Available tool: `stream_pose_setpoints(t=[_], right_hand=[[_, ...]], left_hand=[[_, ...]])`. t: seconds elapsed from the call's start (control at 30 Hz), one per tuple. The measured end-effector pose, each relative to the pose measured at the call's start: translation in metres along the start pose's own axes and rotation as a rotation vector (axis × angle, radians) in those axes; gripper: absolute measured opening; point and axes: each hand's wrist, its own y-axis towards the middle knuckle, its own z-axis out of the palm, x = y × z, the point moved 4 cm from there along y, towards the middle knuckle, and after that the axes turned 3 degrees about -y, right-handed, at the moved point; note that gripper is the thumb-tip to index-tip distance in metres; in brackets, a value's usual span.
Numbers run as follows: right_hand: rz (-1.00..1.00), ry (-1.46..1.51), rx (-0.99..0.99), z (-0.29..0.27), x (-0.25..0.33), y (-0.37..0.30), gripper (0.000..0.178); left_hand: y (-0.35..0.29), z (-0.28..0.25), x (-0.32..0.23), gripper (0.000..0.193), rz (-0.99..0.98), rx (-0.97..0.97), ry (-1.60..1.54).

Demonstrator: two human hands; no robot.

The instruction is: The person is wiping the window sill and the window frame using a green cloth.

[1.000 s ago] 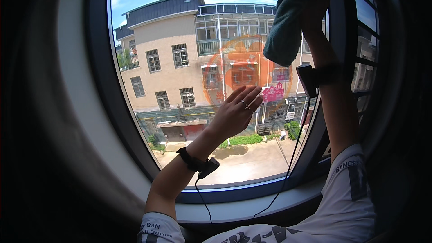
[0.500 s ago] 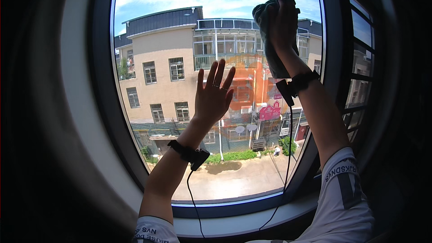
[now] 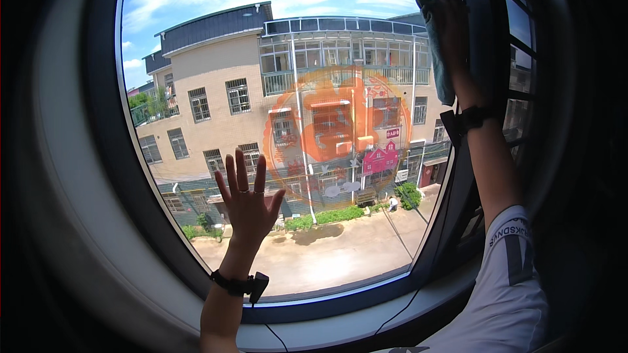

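Note:
My right hand [image 3: 451, 34] holds a dark green cloth [image 3: 442, 77] up at the top right edge of the window pane, by the dark frame. The cloth bunches above the fingers and hangs down beside the wrist. Lower and to the left, my left hand [image 3: 250, 214] is raised before the glass with its fingers spread and nothing in it. Whether its palm touches the pane, I cannot tell. Between the hands, a round orange sticker [image 3: 320, 150] shows on the glass, with a pink house-shaped decal [image 3: 381, 159] at its lower right.
A dark window frame [image 3: 451, 242] surrounds the pane, with a pale sill [image 3: 314, 335] below. Barred window sections [image 3: 520, 72] stand to the right. Each wrist wears a black strap with a small device; thin cables run down to the sill. Outside stands a beige building [image 3: 209, 65].
My right hand and the cloth have moved right to the pane's edge. My left hand has come down and left. The whole view has shifted, bringing the orange sticker out from behind my arms.

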Motion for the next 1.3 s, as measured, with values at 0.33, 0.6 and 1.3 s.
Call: stream_pose_setpoints(t=[0.33,0.6,1.3], right_hand=[[0.189,0.138,0.242,-0.098,0.138,-0.153,0.047],[0.303,0.123,0.455,-0.106,0.149,-0.186,0.049],[0.309,0.07,0.165,-0.076,0.097,-0.12,0.043]], left_hand=[[-0.087,-0.001,0.017,0.098,-0.156,0.072,0.06],[-0.086,0.007,0.01,0.113,-0.138,0.092,0.011],[-0.077,-0.015,0.003,0.133,-0.196,0.213,0.044]])
